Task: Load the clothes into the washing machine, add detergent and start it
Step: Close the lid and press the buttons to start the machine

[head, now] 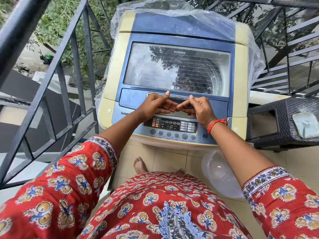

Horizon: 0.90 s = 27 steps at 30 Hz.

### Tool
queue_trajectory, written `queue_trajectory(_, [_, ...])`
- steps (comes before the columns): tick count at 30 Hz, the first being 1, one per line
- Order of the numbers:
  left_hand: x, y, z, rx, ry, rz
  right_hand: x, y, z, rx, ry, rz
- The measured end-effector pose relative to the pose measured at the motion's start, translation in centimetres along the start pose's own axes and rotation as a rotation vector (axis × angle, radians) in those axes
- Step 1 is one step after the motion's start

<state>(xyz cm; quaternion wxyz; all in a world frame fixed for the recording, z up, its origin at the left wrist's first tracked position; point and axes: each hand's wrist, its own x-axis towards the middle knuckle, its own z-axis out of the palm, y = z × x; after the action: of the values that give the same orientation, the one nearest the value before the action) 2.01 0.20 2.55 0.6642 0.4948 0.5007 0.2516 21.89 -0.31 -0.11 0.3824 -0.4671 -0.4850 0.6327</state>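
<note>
Washing machine (179, 31) glossy blue-cream plastic, lid window (176, 69) reflective; crinkled clear plastic cover (155, 7); matt dark metal railing (57, 66).

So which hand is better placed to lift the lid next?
Neither clearly: the left hand and right hand both hook their fingers under the lid handle, thumbs on top, either side of its middle. A two-handed lift looks likeliest.

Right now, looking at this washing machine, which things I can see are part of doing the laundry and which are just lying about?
Part of the job:
washing machine
lid, closed, with both thumbs on its handle
left hand and right hand
control panel

Just lying about:
plastic cover pushed back behind the machine
wicker stool
clear plastic tub on the floor
railing
</note>
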Motion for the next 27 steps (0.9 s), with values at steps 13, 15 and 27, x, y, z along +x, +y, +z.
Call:
queue_trajectory(13, [-0.16, -0.04, 0.04, 0.012, -0.005, 0.014, -0.19, -0.22, 0.07, -0.051, 0.006, -0.01])
queue_trajectory(15, [-0.13, -0.11, 0.03, 0.012, -0.004, 0.017, -0.15, -0.2, 0.12, -0.062, 0.01, -0.007])
queue_trajectory(27, [-0.18, -0.16, 0.11, 0.019, 0.0, 0.026, 0.12, 0.29, -0.04, -0.119, 0.028, 0.002])
